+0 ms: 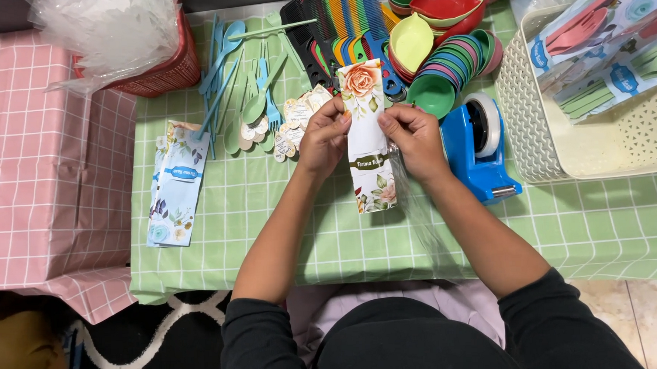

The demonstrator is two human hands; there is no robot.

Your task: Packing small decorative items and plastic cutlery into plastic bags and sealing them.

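Observation:
My left hand (325, 137) and my right hand (413, 135) both pinch a long floral paper card (369, 142) held upright over the green checked table (271, 231). A thin clear plastic sleeve (418, 210) hangs from under the card by my right hand. Small round floral tags (293, 121) lie just left of my left hand.
A blue tape dispenser (477, 147) stands right of my hands. Behind are coloured combs (340, 25), stacked plastic bowls (448, 57) and pastel spoons and forks (239, 85). More floral cards (175, 187) lie at left. A cream basket (555, 123) holds packed sets; a red basket (162, 70) holds plastic bags.

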